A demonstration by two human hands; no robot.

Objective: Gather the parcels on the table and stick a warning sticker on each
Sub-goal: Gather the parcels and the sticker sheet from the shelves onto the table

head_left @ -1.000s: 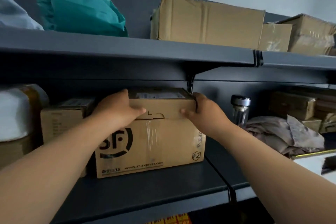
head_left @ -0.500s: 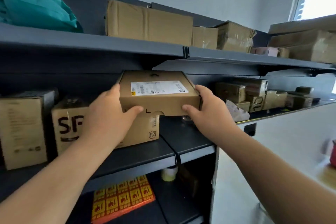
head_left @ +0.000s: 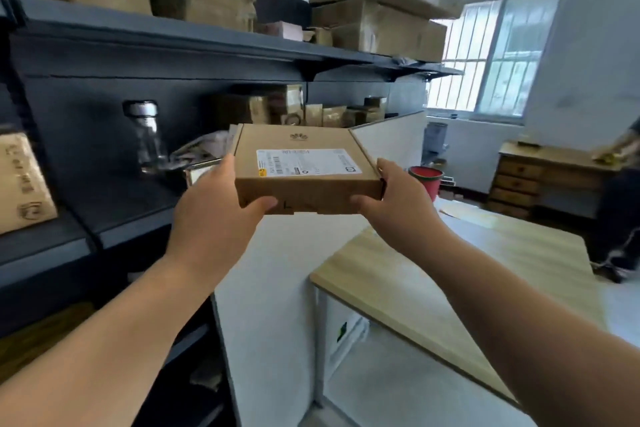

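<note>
A flat brown cardboard parcel (head_left: pixel 304 166) with a white shipping label on top hangs in the air in front of me, clear of the shelf. My left hand (head_left: pixel 218 215) grips its left side, thumb on the front face. My right hand (head_left: pixel 394 204) grips its right side the same way. The light wooden table (head_left: pixel 433 281) lies below and to the right of the parcel. No warning sticker is visible on the parcel.
Dark metal shelving (head_left: pixel 145 38) with several cardboard boxes runs along the left. A glass jar (head_left: pixel 145 135) stands on the middle shelf. A white partition (head_left: pixel 277 288) sits between shelf and table. A red bucket (head_left: pixel 427 178), wooden drawers (head_left: pixel 530 180) and a window lie beyond.
I have lifted the parcel off the SF box on the shelf and carried it right, away from the shelving. The view has swung right, and the table now shows.
</note>
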